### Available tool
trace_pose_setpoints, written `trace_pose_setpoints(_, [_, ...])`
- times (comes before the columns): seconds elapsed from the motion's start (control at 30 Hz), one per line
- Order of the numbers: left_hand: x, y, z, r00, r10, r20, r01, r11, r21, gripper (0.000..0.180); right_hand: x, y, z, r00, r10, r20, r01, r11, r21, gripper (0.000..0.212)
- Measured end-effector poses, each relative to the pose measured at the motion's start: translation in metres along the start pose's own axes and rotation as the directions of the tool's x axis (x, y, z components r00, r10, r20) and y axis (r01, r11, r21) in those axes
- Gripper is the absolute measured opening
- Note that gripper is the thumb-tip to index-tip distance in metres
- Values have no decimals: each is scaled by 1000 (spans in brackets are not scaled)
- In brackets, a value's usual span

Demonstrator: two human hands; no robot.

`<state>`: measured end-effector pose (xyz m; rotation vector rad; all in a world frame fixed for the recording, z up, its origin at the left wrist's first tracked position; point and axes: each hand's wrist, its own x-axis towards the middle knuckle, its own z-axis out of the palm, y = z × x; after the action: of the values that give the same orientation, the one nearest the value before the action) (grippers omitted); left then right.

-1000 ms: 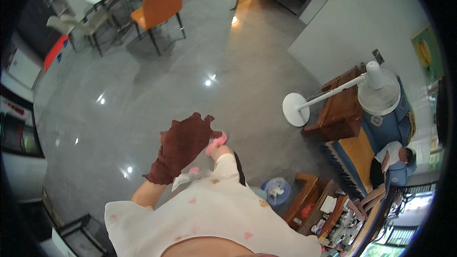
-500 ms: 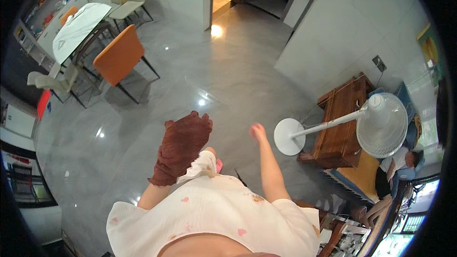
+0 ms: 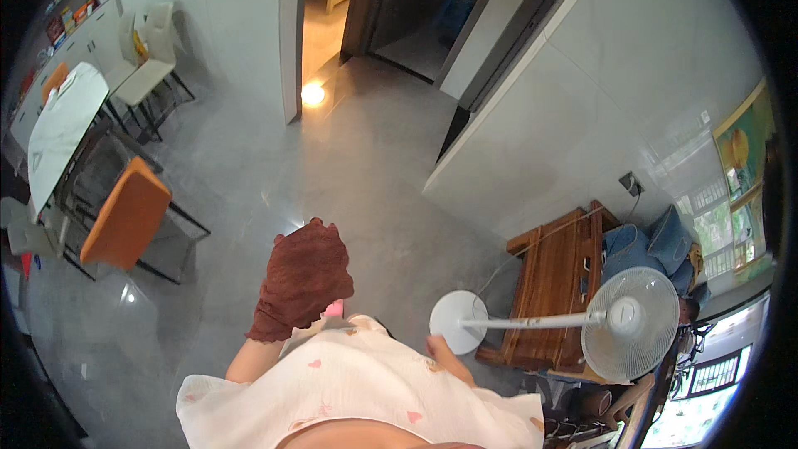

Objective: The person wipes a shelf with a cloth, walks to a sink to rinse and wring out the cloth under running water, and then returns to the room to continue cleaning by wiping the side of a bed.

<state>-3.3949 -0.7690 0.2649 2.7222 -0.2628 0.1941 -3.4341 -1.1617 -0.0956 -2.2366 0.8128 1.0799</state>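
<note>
A crinkled, dark brown cloth covering (image 3: 304,278) fits over my left hand like a mitt, its frilled edge ending at the wrist. Small bumps show at its far end, but the fingers beneath are hidden. My left hand is held in front of my body, over the grey floor. Close to my right side hangs my right hand (image 3: 437,347), small and slightly blurred. Its fingers look curled in, and nothing shows in them. Just beyond it stands the round white base of a pedestal fan (image 3: 456,323).
A brown wooden cabinet (image 3: 532,303) stands behind the fan, with a cord running to a wall socket (image 3: 631,184). At left are an orange chair (image 3: 129,214) and a white table (image 3: 66,129). A lit doorway (image 3: 326,37) and a dark one (image 3: 428,21) open ahead.
The doorways, fan and cabinet have shifted left and lower in view, and the table further left. My right hand has swung back towards my body. The brown covering stays on my left hand.
</note>
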Motion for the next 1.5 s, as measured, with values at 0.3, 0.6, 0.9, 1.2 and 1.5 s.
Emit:
trace_pose_setpoints(0.3, [129, -50, 12, 977, -12, -213, -1, 998, -58, 17, -31, 36, 20, 920, 296, 258, -393, 677, 623, 19])
trace_pose_setpoints(0.6, [246, -73, -29, 955, -60, 292, -19, 965, 260, 12, 106, -230, -117, 995, 27, -95, 26, 861, 507, 24])
trace_pose_setpoints(0.9, [314, -155, 19, 995, -102, -16, 101, 992, -80, 18, 122, -653, -185, 554, -791, 262, 741, 611, 278, 17])
trace_pose_setpoints(1.2, [418, -248, 16, 986, -165, 37, 169, 966, -196, 24, 191, -682, -190, 699, -635, 327, 631, 764, 134, 16])
trace_pose_setpoints(1.5, [544, -332, 3, 929, -292, -227, 293, 956, -31, 36, 227, -544, -184, 957, 80, 278, -126, 980, 152, 22])
